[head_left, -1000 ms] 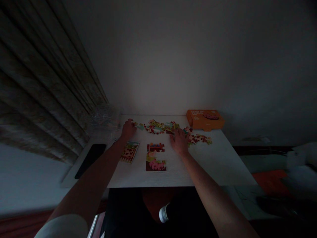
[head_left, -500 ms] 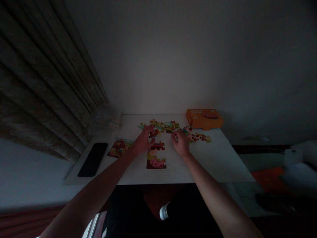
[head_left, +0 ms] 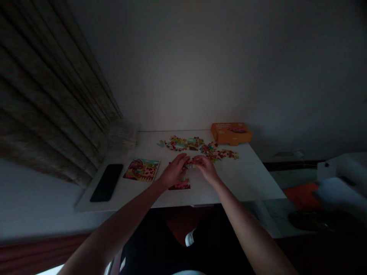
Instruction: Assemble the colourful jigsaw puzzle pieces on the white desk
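While the left hand and right hand curl over the part-joined block, grip unclear to me, pieces lie loose beyond it.

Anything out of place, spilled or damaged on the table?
Nothing looks spilled or damaged. Loose puzzle pieces lie jumbled beyond the left hand and right hand, and the card beside the phone sits slightly askew to the edge of the table. What the hands cover is hidden.

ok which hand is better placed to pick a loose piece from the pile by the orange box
Probably the right hand: it is nearer the loose pieces by the orange box, while the left hand is farther left, over the partly joined puzzle. Whether either grips a piece is unclear.
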A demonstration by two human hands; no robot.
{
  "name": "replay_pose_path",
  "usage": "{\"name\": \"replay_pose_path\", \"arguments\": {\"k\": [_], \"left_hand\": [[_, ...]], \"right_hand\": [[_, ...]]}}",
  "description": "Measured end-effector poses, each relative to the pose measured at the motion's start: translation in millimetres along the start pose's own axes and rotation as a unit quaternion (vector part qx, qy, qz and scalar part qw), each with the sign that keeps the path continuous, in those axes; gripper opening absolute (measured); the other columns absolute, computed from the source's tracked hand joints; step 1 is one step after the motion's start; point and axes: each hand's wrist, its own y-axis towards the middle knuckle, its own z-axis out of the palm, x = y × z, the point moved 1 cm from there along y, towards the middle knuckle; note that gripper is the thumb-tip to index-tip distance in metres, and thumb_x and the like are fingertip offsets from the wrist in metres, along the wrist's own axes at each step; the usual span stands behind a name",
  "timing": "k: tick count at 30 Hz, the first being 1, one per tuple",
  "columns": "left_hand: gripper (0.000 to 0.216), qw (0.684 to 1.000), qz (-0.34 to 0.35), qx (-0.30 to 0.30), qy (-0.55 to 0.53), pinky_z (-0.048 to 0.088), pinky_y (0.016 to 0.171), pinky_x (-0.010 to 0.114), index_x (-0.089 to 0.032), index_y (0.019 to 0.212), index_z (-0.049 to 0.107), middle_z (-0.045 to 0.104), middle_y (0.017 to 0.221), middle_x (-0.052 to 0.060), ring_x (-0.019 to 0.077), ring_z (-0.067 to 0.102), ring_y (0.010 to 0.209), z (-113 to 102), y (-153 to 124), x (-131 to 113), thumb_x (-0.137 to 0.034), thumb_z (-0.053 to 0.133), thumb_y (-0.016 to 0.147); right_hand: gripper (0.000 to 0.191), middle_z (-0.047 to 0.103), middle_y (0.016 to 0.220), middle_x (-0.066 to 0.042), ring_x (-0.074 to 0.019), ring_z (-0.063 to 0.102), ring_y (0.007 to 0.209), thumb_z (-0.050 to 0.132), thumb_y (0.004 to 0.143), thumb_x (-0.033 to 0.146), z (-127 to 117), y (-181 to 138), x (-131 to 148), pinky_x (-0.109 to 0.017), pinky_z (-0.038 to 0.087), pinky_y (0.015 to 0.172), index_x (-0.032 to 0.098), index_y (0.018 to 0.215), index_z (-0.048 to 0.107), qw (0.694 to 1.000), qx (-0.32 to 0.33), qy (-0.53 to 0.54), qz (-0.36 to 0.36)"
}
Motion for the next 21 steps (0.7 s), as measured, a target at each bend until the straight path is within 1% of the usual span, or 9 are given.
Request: {"name": "replay_pose_path", "arguments": {"k": [2, 3, 6, 9, 11, 13, 15, 18, 21], "left_hand": [[0.051, 0.997, -0.066, -0.003, 0.039, 0.051, 0.113, 0.049, -0.023, 0.143, 0.047, 0.052, 0.15, 0.016, 0.0292, 0.053, 0.141, 7.9, -10.6, -1.2, -0.016, 0.062, 0.094], [0.047, 0.995, -0.086, 0.005, 0.056, 0.049, 0.114, 0.051, -0.022, 0.141, 0.051, 0.055, 0.148, 0.016, 0.0299, 0.055, 0.138, 11.0, -15.9, -2.0, -0.019, 0.063, 0.095], [0.035, 0.992, -0.088, 0.041, 0.08, 0.044, 0.119, 0.055, -0.022, 0.133, 0.063, 0.063, 0.141, 0.014, 0.03, 0.058, 0.135, 15.8, -27.8, -4.7, -0.024, 0.062, 0.098], [0.034, 0.992, -0.088, 0.05, 0.079, 0.041, 0.121, 0.055, -0.025, 0.132, 0.067, 0.065, 0.141, 0.011, 0.0283, 0.057, 0.137, 15.3, -30.9, -6.3, -0.024, 0.06, 0.099], [0.035, 0.992, -0.092, 0.048, 0.077, 0.041, 0.121, 0.054, -0.026, 0.134, 0.067, 0.065, 0.141, 0.011, 0.0273, 0.057, 0.136, 14.2, -30.1, -6.9, -0.023, 0.058, 0.1], [0.036, 0.992, -0.091, 0.049, 0.076, 0.04, 0.121, 0.053, -0.024, 0.136, 0.066, 0.065, 0.141, 0.011, 0.027, 0.056, 0.136, 13.3, -29.0, -7.6, -0.023, 0.056, 0.101], [0.038, 0.991, -0.091, 0.053, 0.08, 0.039, 0.122, 0.051, -0.023, 0.138, 0.064, 0.064, 0.143, 0.011, 0.0271, 0.055, 0.136, 12.7, -28.6, -8.7, -0.023, 0.055, 0.101], [0.047, 0.988, -0.097, 0.069, 0.101, 0.039, 0.121, 0.051, -0.023, 0.148, 0.056, 0.062, 0.144, 0.012, 0.0283, 0.054, 0.137, 12.0, -28.6, -11.3, -0.024, 0.055, 0.101], [0.052, 0.983, -0.1, 0.09, 0.128, 0.036, 0.121, 0.054, -0.023, 0.154, 0.05, 0.06, 0.144, 0.014, 0.0301, 0.052, 0.137, 11.6, -27.9, -14.1, -0.028, 0.054, 0.102]], "right_hand": [[0.041, 0.075, 0.082, -0.006, -0.0216, 0.068, 0.075, 0.075, 0.076, 0.055, -9.5, 1.9, -10.2, -0.032, 0.051, 0.07, 0.02, 0.097, 0.073, 0.999, -0.037, -0.032, -0.005], [0.042, 0.076, 0.083, -0.007, -0.0225, 0.068, 0.075, 0.074, 0.077, 0.057, -13.0, 2.2, -14.9, -0.033, 0.051, 0.07, 0.02, 0.097, 0.072, 0.998, -0.049, -0.048, -0.008], [0.042, 0.077, 0.084, -0.007, -0.0235, 0.07, 0.077, 0.069, 0.082, 0.055, -16.5, 1.2, -24.2, -0.034, 0.052, 0.071, 0.019, 0.103, 0.073, 0.993, -0.054, -0.1, -0.018], [0.038, 0.075, 0.079, -0.005, -0.0218, 0.069, 0.071, 0.063, 0.088, 0.047, -11.8, -0.2, -25.8, -0.032, 0.051, 0.068, 0.018, 0.111, 0.073, 0.983, -0.038, -0.177, -0.02], [0.035, 0.074, 0.075, -0.003, -0.021, 0.067, 0.068, 0.061, 0.092, 0.042, -7.4, -0.5, -24.3, -0.031, 0.051, 0.067, 0.019, 0.115, 0.073, 0.967, -0.033, -0.253, -0.023], [0.032, 0.074, 0.076, -0.004, -0.0218, 0.068, 0.071, 0.059, 0.095, 0.038, -3.5, -1.0, -22.1, -0.032, 0.051, 0.07, 0.019, 0.116, 0.073, 0.943, -0.034, -0.331, -0.027], [0.03, 0.077, 0.087, -0.007, -0.0235, 0.071, 0.081, 0.057, 0.097, 0.033, 0.1, -1.9, -19.6, -0.033, 0.052, 0.077, 0.018, 0.118, 0.072, 0.917, -0.037, -0.397, -0.035], [0.03, 0.077, 0.109, -0.012, -0.0251, 0.071, 0.099, 0.054, 0.099, 0.027, 5.3, -4.7, -15.5, -0.035, 0.052, 0.09, 0.017, 0.122, 0.07, 0.884, -0.035, -0.462, -0.053], [0.031, 0.075, 0.118, -0.014, -0.0258, 0.069, 0.106, 0.052, 0.102, 0.032, 9.9, -8.7, -9.9, -0.035, 0.05, 0.094, 0.016, 0.124, 0.068, 0.863, -0.03, -0.498, -0.071]]}}
